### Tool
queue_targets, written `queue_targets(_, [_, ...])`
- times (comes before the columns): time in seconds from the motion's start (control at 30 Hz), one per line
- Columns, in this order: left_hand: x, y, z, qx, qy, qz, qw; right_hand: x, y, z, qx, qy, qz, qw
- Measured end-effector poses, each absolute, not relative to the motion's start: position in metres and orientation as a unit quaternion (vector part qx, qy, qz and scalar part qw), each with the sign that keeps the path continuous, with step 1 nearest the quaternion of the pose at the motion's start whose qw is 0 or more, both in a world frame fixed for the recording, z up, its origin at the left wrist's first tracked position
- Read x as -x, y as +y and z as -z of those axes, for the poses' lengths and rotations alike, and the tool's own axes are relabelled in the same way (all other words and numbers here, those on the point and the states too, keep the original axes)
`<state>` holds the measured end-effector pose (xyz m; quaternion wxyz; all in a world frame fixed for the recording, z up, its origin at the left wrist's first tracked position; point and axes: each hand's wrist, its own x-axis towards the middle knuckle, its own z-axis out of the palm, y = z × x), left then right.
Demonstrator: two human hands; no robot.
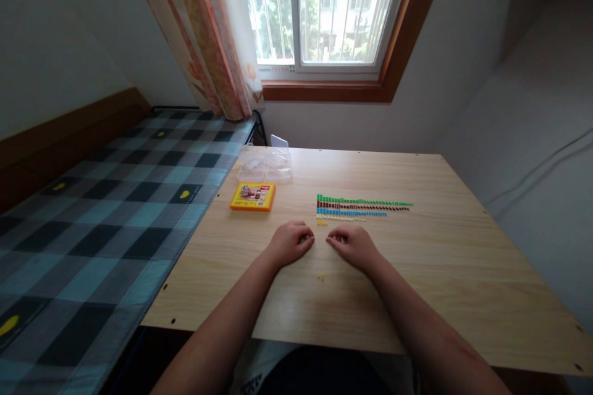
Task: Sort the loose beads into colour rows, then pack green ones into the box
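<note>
Both hands rest on the wooden table (435, 278), facing each other with a small gap between their fingertips. My left hand (291, 243) is closed, thumb and fingers pinched together. My right hand (353, 244) is curled the same way; anything in either pinch is too small to make out. Just beyond them, tiny pieces lie in rows by colour: green pieces (343, 200), brown pieces (343, 206), blue pieces (352, 213), cream pieces (343, 218) and a short row of yellow pieces (320, 224). Nearer my body sit a few loose yellow pieces (321, 278).
A yellow-orange flat box (252, 197) with a printed picture lies left of the rows. Behind it stand clear plastic containers (265, 165). A bed with a checked cover (139, 197) adjoins the table's left side. A window (333, 12) and a curtain (204, 24) are beyond.
</note>
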<state>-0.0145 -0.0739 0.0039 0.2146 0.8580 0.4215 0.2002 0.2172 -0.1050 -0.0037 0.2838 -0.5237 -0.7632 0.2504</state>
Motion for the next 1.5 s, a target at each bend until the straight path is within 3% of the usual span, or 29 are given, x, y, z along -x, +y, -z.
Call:
queue_targets(0.13, [0.014,-0.073,-0.004,-0.858,0.426,-0.193,0.211,-0.227,-0.094,0.011,0.587,-0.744,-0.170,0.270])
queue_targets(0.37, [0.013,-0.072,-0.004,-0.857,0.431,-0.193,0.206,-0.221,-0.091,0.019,0.528,-0.785,-0.148,0.287])
queue_targets(0.67, [0.014,-0.073,-0.003,-0.856,0.433,-0.198,0.202,-0.239,-0.087,0.020,0.542,-0.731,-0.216,0.354])
queue_targets(1.1, [0.015,-0.072,-0.001,-0.855,0.432,-0.206,0.200,-0.224,-0.095,0.011,0.552,-0.775,-0.143,0.271])
queue_targets(1.5, [0.014,-0.072,-0.001,-0.852,0.434,-0.201,0.211,-0.223,-0.095,0.013,0.592,-0.759,-0.111,0.247])
